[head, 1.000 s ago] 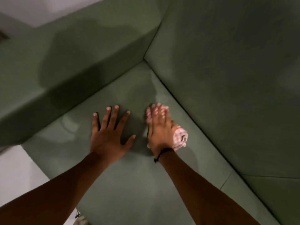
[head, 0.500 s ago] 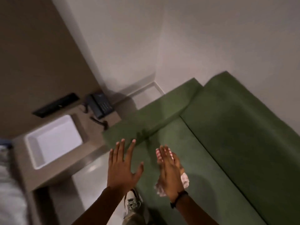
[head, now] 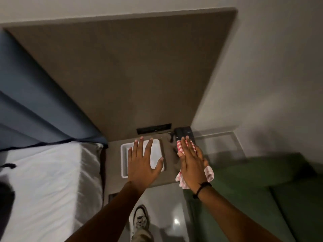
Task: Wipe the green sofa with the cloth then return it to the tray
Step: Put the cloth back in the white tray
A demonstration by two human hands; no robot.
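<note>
Head view, looking down. Left hand [head: 143, 165] flat, fingers [head: 138, 145] spread wide and holding nothing, hovering over the white tray [head: 124, 161]; the palm covers the tray's near right part. Tray sits on the brown desk [head: 113, 165], with only bare white base showing around the hand. Right hand [head: 191, 163] is just right of the left one, fingers straight and together, with the red-and-white checked cloth [head: 208, 172] held under the palm; exact grip is hidden, but the cloth hangs with the hand. Cloth edges stick out past the fingertips, at the thumb side and below the wrist side. Cloth is beside the tray, to its right, over the desk's right edge. Black band [head: 202, 186] on the right wrist. Beyond the right fingertips is a black phone [head: 183, 132]; beyond the left fingertips, a dark slot panel [head: 153, 128] in the brown wall panel. Green sofa [head: 262, 198] lies right of and below the right hand, apart from the cloth. White bed [head: 43, 180] left of the left hand. Shoe [head: 140, 219] on the floor between the forearms.
</note>
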